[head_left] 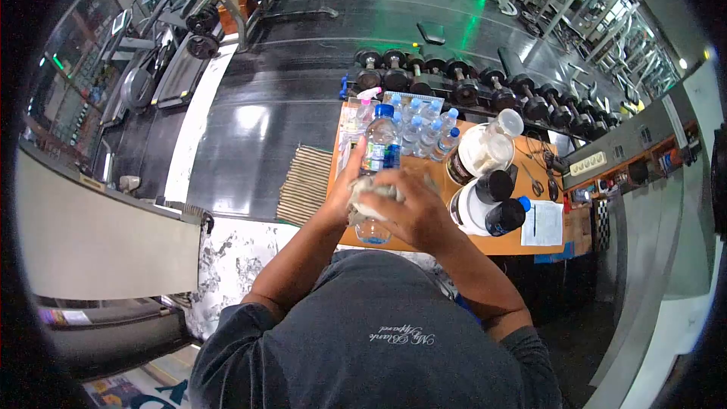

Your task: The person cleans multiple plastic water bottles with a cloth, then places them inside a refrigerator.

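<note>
A large clear water bottle (pixel 382 133) with a blue cap is held upright before my chest, above the table. My left hand (pixel 344 191) is closed round its left side, thumb up along the label. My right hand (pixel 413 210), slightly blurred, is closed on a crumpled pale cloth (pixel 367 198) pressed against the bottle's middle. Cloth and fingers cover that part, while the bottle's base shows below them. Behind it stand several small water bottles (pixel 429 133) with blue caps and a spray bottle (pixel 366 104) with a pink-and-white head.
On the wooden table (pixel 541 191), white tubs (pixel 471 153), dark-lidded shakers (pixel 505 216), scissors (pixel 535 179) and a paper with a pen (pixel 542 223) lie to the right. A dumbbell rack (pixel 463 85) stands beyond. A striped mat (pixel 304 184) is on the floor at left.
</note>
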### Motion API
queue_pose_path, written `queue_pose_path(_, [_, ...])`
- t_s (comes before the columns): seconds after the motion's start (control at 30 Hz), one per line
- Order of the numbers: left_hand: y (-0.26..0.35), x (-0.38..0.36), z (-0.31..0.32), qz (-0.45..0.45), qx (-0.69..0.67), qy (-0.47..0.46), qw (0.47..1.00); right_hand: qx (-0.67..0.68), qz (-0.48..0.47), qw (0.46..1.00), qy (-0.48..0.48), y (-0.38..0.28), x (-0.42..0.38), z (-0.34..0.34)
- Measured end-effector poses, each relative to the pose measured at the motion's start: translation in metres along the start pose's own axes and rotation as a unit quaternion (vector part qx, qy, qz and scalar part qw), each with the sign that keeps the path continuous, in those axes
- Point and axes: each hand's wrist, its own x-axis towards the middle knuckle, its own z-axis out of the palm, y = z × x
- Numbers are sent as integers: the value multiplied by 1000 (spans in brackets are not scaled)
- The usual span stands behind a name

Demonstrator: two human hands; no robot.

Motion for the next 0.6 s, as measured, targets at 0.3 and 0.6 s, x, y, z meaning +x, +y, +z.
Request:
queue_pose_path(0.3, [-9,-8,10,8,148,26,989,-17,127,986,105,19,30,-24])
queue_pose_path(0.6, [2,16,-18,3,56,-11,998,93,61,991,-73,-7,-5,-16])
